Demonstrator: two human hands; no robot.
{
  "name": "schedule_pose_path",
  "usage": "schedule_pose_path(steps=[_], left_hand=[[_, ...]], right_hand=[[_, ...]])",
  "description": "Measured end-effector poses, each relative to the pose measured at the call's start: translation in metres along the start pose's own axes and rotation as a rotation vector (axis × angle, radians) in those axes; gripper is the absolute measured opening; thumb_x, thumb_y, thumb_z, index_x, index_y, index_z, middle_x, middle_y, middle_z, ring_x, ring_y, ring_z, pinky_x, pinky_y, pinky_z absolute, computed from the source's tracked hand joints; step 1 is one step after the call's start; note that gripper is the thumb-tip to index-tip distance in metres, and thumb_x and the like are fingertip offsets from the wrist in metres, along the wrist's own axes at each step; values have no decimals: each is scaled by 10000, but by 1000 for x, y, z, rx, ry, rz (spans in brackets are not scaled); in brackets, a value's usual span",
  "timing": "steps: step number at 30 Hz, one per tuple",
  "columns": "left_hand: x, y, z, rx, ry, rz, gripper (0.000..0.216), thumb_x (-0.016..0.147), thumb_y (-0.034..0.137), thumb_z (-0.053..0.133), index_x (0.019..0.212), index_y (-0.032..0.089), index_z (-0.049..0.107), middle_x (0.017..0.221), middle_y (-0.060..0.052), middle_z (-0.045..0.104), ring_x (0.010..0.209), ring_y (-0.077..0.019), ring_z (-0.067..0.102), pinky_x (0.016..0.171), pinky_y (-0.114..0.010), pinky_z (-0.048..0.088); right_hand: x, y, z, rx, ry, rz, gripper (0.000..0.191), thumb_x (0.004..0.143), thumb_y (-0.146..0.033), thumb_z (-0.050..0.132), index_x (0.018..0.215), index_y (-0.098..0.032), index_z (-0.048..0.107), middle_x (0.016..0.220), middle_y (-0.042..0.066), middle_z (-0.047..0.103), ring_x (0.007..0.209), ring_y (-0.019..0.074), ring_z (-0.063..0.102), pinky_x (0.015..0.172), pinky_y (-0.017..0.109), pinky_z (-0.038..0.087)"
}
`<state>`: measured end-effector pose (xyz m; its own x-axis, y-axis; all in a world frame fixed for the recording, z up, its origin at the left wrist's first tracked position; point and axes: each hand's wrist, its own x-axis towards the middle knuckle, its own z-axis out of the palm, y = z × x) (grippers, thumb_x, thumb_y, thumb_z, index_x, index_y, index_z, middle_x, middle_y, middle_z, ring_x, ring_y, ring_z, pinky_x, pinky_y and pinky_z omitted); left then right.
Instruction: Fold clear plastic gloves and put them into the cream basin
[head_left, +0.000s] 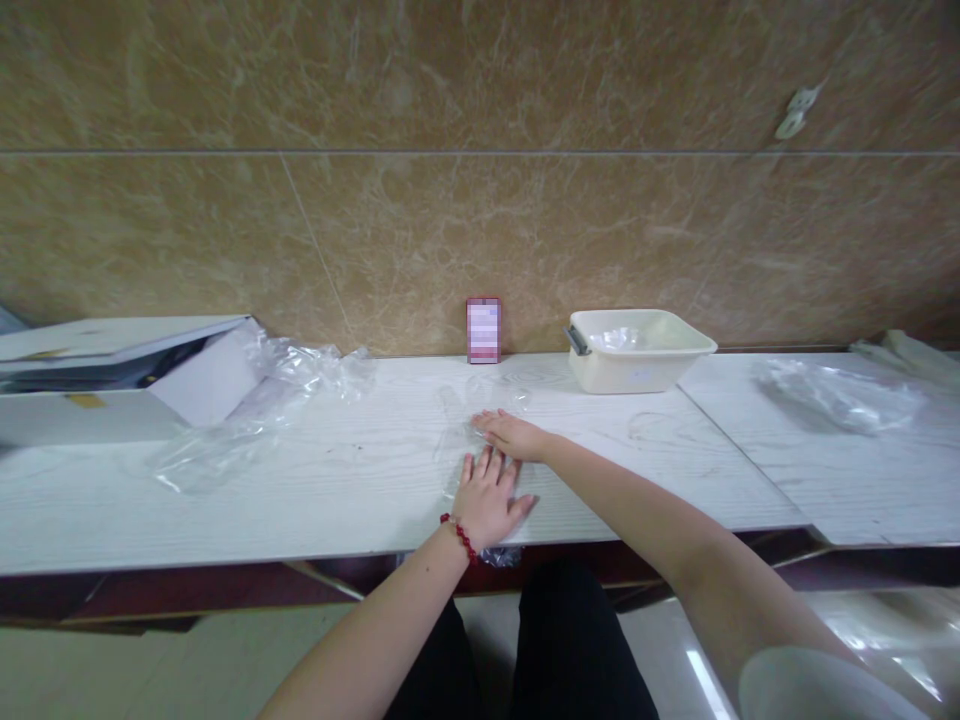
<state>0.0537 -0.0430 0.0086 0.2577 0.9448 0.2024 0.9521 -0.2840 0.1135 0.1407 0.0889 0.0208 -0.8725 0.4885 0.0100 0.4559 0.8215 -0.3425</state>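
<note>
A clear plastic bag [448,425] lies on the white table in front of me, its outline faint against the wood grain. My left hand [487,500], with a red bead bracelet at the wrist, rests flat on the bag with the fingers spread. Just beyond it, my right hand [511,436] also lies flat on the plastic, its fingers stretched to the left. The two hands nearly meet. Part of the plastic is hidden beneath them, and a crumpled bit hangs over the table's front edge.
A phone [484,331] leans on the marble wall. Right of it stands a cream plastic basket [641,372] with clear plastic inside. An open white box [90,415] and loose plastic bags [300,375] occupy the left; another clear bag [844,393] lies far right.
</note>
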Motion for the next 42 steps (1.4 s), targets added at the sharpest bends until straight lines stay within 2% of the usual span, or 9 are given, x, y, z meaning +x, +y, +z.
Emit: schedule_pose_path(steps=[5, 11, 24, 30, 35, 39, 42], left_hand=[[-1, -1, 1, -9, -2, -4, 626, 773, 573, 156, 1253, 203, 311, 1324, -108, 288, 1219, -285, 188, 966, -502, 94], [-1, -2, 2, -9, -13, -3, 623, 772, 573, 164, 1259, 209, 301, 1348, -100, 240, 1232, -279, 155, 971, -498, 89], [-1, -3, 1, -25, -27, 5, 622, 777, 566, 165, 1274, 208, 270, 1358, -101, 215, 1236, -277, 144, 973, -498, 92], [-2, -3, 0, -44, -1, -1, 595, 778, 557, 200, 1260, 221, 298, 1351, -105, 230, 1233, -277, 156, 970, -501, 100], [-2, -3, -1, -57, 3, 4, 585, 783, 551, 190, 1255, 226, 304, 1348, -98, 243, 1232, -272, 164, 973, -494, 105], [-2, -3, -1, -58, 6, 6, 583, 782, 551, 201, 1245, 217, 322, 1340, -100, 259, 1229, -274, 173, 972, -499, 109], [-1, -2, -2, -75, 31, 10, 568, 782, 539, 235, 1238, 214, 327, 1336, -102, 266, 1225, -276, 186, 971, -502, 124]], right_hand=[[8, 17, 7, -99, 32, -6, 465, 857, -324, 196, 1283, -150, 265, 1337, 67, 259, 1232, 167, 195, 1000, 383, 137], [18, 33, 10, -207, 79, 61, 517, 845, -378, 192, 1301, -137, 219, 1349, 65, 225, 1238, 184, 173, 1001, 376, 139], [40, 63, 3, -265, 99, 202, 629, 800, -521, 192, 1309, -152, 192, 1364, 57, 173, 1244, 193, 149, 1002, 375, 123], [45, 81, -6, -265, 95, 298, 593, 811, -485, 195, 1309, -164, 186, 1368, 44, 168, 1247, 181, 136, 1001, 392, 109], [34, 95, -24, -290, 228, 448, 547, 830, -390, 226, 1289, -91, 235, 1347, 111, 221, 1244, 206, 139, 997, 388, 110], [21, 86, -32, -266, 307, 509, 507, 839, -346, 241, 1260, -69, 289, 1325, 130, 269, 1232, 217, 181, 991, 366, 148], [16, 59, -26, -217, 286, 455, 485, 843, -328, 245, 1253, -75, 304, 1322, 122, 277, 1231, 211, 187, 989, 361, 167]])
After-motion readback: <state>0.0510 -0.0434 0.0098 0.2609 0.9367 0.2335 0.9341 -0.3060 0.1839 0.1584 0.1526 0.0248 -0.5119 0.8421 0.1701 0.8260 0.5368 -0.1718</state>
